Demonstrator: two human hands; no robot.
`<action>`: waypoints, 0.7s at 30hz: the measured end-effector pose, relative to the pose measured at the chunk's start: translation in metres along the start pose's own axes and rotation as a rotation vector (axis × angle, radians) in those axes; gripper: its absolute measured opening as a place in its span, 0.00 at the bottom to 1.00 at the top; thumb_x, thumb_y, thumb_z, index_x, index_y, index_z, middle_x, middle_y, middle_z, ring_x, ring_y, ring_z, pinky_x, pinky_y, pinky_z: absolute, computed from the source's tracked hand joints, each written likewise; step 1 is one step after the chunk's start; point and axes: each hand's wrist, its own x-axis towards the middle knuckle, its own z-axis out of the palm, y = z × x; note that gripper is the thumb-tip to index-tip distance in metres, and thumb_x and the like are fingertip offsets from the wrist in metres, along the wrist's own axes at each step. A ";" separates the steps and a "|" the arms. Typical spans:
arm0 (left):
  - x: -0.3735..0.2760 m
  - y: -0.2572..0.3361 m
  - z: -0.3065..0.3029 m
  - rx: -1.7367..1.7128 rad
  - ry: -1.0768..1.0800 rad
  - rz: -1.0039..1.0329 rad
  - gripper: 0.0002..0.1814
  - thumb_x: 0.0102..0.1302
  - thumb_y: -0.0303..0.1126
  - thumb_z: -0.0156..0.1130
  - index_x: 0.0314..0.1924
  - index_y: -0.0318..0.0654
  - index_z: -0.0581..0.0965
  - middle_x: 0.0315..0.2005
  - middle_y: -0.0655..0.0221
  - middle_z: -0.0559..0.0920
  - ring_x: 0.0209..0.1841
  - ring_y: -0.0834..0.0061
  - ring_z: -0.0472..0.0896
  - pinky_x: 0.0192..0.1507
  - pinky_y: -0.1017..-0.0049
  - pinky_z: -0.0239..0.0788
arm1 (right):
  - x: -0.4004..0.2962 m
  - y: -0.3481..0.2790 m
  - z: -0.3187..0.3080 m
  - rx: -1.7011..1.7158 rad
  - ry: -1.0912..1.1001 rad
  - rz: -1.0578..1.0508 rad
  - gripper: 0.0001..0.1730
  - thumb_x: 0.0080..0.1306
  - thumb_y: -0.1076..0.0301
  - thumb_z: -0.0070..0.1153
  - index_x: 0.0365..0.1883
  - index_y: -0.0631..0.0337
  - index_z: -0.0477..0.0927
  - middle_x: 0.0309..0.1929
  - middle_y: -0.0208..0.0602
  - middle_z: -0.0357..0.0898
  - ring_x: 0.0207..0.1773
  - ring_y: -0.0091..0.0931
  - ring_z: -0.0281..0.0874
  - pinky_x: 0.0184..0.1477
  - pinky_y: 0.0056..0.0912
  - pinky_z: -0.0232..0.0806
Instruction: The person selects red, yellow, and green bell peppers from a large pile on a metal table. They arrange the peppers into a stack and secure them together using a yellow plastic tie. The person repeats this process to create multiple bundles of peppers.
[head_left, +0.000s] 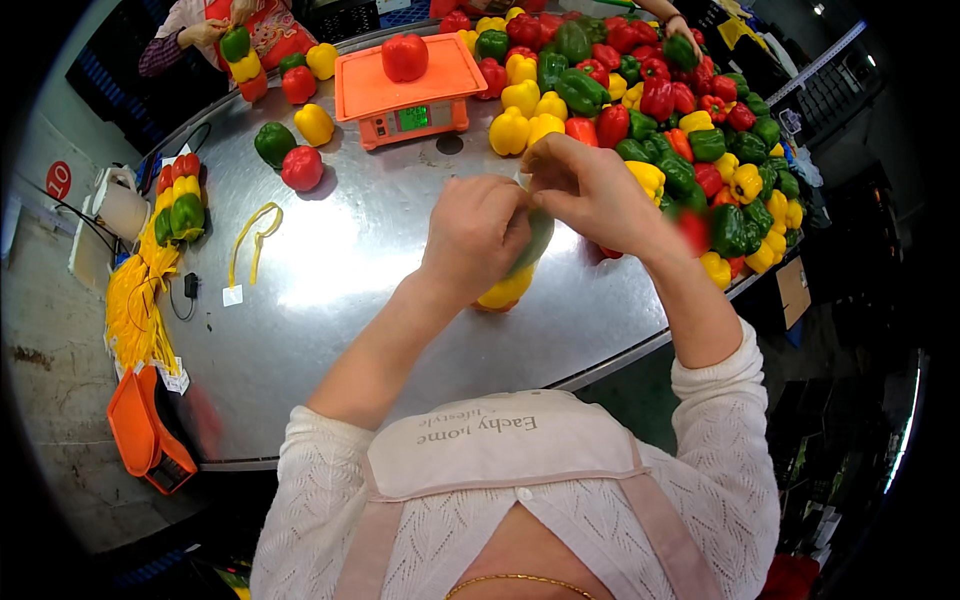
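A stacked pack of bell peppers (511, 288) stands below my hands, green over yellow over a reddish one. My left hand (478, 234) is closed at the top end of this pack and covers part of the green pepper. From the other side, the bent fingers of my right hand (589, 191) pinch at the same end. A small pale piece (523, 180) shows between the hands; its kind is unclear. On the left lies a yellow net strip (244, 236) with a white tag (233, 295).
An orange scale (409, 82) bears a red bell pepper (405, 58). Many peppers (660, 112) are heaped on the right of the metal table (360, 322). Finished-looking packs (184, 202), yellow nets (139, 300) and an orange device (146, 431) line the left. Other people's hands (204, 34) work opposite.
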 end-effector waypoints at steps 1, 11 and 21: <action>0.001 0.001 0.000 0.001 0.000 0.005 0.09 0.51 0.19 0.64 0.33 0.38 0.78 0.33 0.66 0.83 0.36 0.63 0.81 0.38 0.66 0.69 | 0.001 0.001 0.000 0.014 -0.010 -0.003 0.14 0.60 0.75 0.57 0.46 0.66 0.77 0.33 0.44 0.83 0.36 0.32 0.82 0.40 0.33 0.74; -0.003 -0.001 -0.002 -0.065 0.032 -0.040 0.10 0.52 0.18 0.64 0.35 0.38 0.78 0.33 0.66 0.83 0.36 0.62 0.81 0.39 0.68 0.70 | 0.005 0.027 0.008 0.477 -0.107 0.183 0.16 0.60 0.76 0.60 0.47 0.65 0.75 0.35 0.29 0.78 0.39 0.18 0.75 0.40 0.23 0.69; 0.006 0.013 -0.015 -0.073 -0.022 -0.143 0.08 0.54 0.21 0.65 0.35 0.38 0.80 0.30 0.66 0.82 0.30 0.64 0.80 0.33 0.70 0.72 | 0.004 0.018 0.015 0.562 -0.010 0.219 0.15 0.61 0.76 0.58 0.46 0.64 0.72 0.34 0.27 0.75 0.35 0.15 0.70 0.37 0.20 0.65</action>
